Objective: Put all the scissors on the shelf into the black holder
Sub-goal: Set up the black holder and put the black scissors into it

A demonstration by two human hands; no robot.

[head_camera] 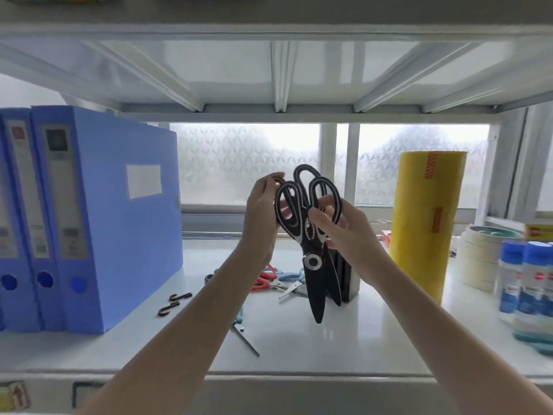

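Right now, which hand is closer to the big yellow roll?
The right hand. It holds black scissors just left of the yellow roll; the left hand is farther left, beyond the scissors.

At the centre of the frame, the left hand (260, 211) and right hand (344, 229) together hold black scissors (312, 262), tips down, above the white shelf (299, 348). The black holder (347, 277) stands just behind. Red scissors (264, 280) lie below; blue binders (98, 217) fill the left.
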